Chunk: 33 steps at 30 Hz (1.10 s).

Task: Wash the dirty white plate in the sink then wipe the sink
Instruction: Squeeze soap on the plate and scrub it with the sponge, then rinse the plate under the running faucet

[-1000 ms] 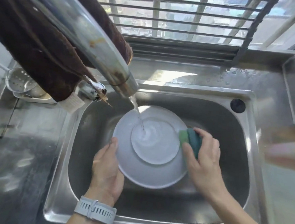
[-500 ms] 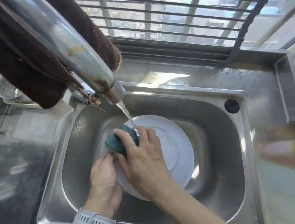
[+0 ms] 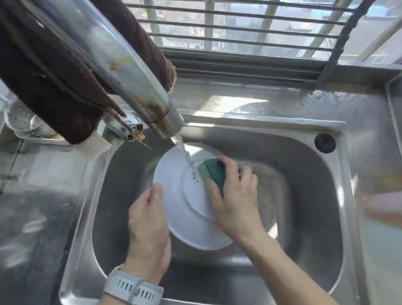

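Note:
A white plate [image 3: 179, 199] is held tilted, underside up, over the steel sink [image 3: 309, 234]. My left hand [image 3: 149, 220] grips its left rim, thumb on top. My right hand [image 3: 236, 199] presses a green sponge [image 3: 214, 173] onto the plate's raised foot ring, on the far right part. Water runs from the faucet [image 3: 119, 72] onto the plate just left of the sponge. My right hand hides the plate's right edge.
A brown cloth [image 3: 43, 85] hangs over the faucet at the upper left. A metal strainer holder [image 3: 25, 122] stands left of the sink. A black hole cap [image 3: 324, 143] sits at the sink's far right corner. A blurred yellow-pink object [image 3: 394, 205] lies on the right counter.
My right hand has swept the sponge from the plate's left side back to its right part. The left hand keeps its hold on the rim. Water keeps running.

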Each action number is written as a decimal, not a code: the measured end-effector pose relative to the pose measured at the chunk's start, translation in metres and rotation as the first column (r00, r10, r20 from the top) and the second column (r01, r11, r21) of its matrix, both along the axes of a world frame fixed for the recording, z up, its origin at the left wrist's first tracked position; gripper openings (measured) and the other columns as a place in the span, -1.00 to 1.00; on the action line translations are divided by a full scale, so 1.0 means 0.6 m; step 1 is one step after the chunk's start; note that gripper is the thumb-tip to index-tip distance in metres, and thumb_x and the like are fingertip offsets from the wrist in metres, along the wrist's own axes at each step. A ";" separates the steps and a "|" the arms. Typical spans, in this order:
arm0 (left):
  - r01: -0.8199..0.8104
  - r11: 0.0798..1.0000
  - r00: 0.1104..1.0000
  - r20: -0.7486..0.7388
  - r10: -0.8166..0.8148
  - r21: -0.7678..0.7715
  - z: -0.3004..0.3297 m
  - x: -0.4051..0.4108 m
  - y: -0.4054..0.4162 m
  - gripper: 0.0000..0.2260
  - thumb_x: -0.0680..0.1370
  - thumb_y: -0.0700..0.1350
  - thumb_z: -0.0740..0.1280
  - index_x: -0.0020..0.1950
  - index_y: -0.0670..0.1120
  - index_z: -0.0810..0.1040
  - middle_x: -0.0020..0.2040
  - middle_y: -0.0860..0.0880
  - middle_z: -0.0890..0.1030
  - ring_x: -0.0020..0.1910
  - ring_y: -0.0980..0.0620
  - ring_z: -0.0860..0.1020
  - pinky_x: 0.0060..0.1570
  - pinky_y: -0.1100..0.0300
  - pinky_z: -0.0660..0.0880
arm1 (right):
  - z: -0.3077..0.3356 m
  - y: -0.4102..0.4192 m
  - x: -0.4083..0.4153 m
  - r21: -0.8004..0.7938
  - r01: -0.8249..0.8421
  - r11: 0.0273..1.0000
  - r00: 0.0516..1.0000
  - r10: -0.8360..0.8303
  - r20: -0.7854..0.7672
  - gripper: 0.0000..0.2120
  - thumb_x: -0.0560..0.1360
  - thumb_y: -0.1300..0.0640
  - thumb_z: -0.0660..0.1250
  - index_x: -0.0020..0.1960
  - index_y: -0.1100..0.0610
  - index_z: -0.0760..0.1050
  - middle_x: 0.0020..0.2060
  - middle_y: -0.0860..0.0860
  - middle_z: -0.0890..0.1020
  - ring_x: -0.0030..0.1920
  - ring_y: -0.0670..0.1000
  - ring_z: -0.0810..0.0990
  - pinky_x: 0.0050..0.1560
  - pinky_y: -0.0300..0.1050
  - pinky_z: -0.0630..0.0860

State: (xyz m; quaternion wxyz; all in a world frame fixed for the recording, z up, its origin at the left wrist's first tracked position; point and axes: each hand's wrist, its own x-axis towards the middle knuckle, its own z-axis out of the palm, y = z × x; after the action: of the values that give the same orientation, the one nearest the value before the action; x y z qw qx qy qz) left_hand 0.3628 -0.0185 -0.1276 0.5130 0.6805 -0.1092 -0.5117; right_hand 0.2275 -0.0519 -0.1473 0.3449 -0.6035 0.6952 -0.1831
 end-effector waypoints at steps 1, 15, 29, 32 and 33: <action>0.097 0.995 0.984 0.153 -0.091 -0.034 0.001 0.001 0.004 -0.71 0.71 -0.05 0.23 -0.11 -0.16 0.57 -0.22 -0.05 0.65 -0.21 -0.03 0.57 -0.17 0.06 0.53 | 0.001 -0.016 -0.010 0.110 0.110 0.988 0.987 -0.122 0.106 -0.57 0.58 -0.14 0.26 0.41 -0.10 0.32 0.22 0.01 0.43 0.20 0.03 0.38 0.27 0.00 0.37; 0.857 0.503 0.305 0.681 -0.666 0.108 -0.015 0.008 0.075 -0.59 0.59 0.35 0.20 0.25 0.18 0.65 0.41 0.24 0.53 0.42 0.27 0.45 0.38 0.19 0.44 | 0.036 -0.017 -0.081 0.730 0.016 0.683 0.420 -0.667 0.615 -0.44 0.34 0.11 0.33 0.31 0.25 0.54 -0.07 0.15 0.64 -0.09 0.19 0.61 -0.21 -0.03 0.56; 0.131 0.975 0.991 -0.007 -0.132 0.177 -0.028 0.025 0.016 -0.80 0.66 -0.13 0.34 0.28 0.01 0.61 0.13 -0.04 0.74 0.16 -0.10 0.69 0.29 -0.14 0.56 | 0.007 -0.001 -0.131 0.781 0.092 0.617 0.513 -0.702 0.494 -0.55 0.46 -0.18 0.42 0.21 0.10 0.65 0.07 0.17 0.73 0.11 0.27 0.68 0.17 0.28 0.58; 0.082 0.992 0.985 0.147 -0.096 0.098 -0.026 0.026 0.026 -0.86 0.66 -0.10 0.34 0.19 0.03 0.64 0.09 -0.01 0.75 0.12 -0.06 0.70 0.22 -0.10 0.60 | -0.030 -0.018 -0.150 0.641 0.421 0.642 0.709 -0.674 0.209 -0.36 0.41 -0.29 0.29 0.28 0.16 0.55 0.06 0.20 0.67 0.03 0.24 0.64 0.09 0.12 0.52; 0.074 0.995 0.984 0.158 -0.085 0.074 -0.025 0.027 0.029 -0.86 0.66 -0.09 0.35 0.18 0.02 0.64 0.07 0.00 0.75 0.10 -0.04 0.71 0.15 -0.04 0.62 | -0.042 -0.022 -0.152 0.534 0.475 0.700 0.806 -0.590 0.057 -0.42 0.49 -0.23 0.22 0.32 0.16 0.45 0.13 0.23 0.62 0.10 0.26 0.60 0.11 0.10 0.46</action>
State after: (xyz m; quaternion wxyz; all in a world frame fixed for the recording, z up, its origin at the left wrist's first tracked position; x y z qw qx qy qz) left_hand 0.3793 -0.0014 -0.1426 0.4583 0.7317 -0.1601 -0.4785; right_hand 0.1363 -0.0651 -0.1727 0.4949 -0.2413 0.8197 -0.1577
